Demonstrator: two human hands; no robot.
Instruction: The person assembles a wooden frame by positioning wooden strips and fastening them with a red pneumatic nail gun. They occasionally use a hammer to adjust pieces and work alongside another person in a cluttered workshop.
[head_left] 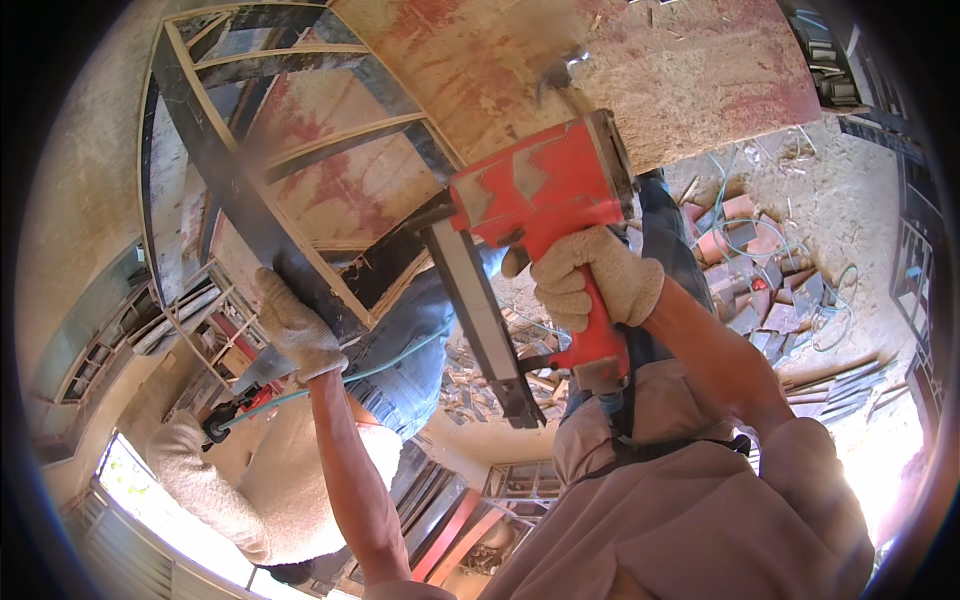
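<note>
My right hand, in a cream knit glove, is closed around the handle of a red nail gun. Its long straight magazine slants down from the nose, and a dark hose fitting hangs below the grip. In a matching glove, my left hand holds the near corner of a wooden frame; some of its fingers are hidden behind the dark rail. The frame has black-faced rails and pale raw edges with several crosspieces. It rests on a worktop with reddish stains, and the nail gun is just right of its near corner.
Close at the left, a co-worker in jeans holds a red and black tool with a teal hose. Wood offcuts and looping hoses litter the floor at right. Stacked boards stand at the bottom.
</note>
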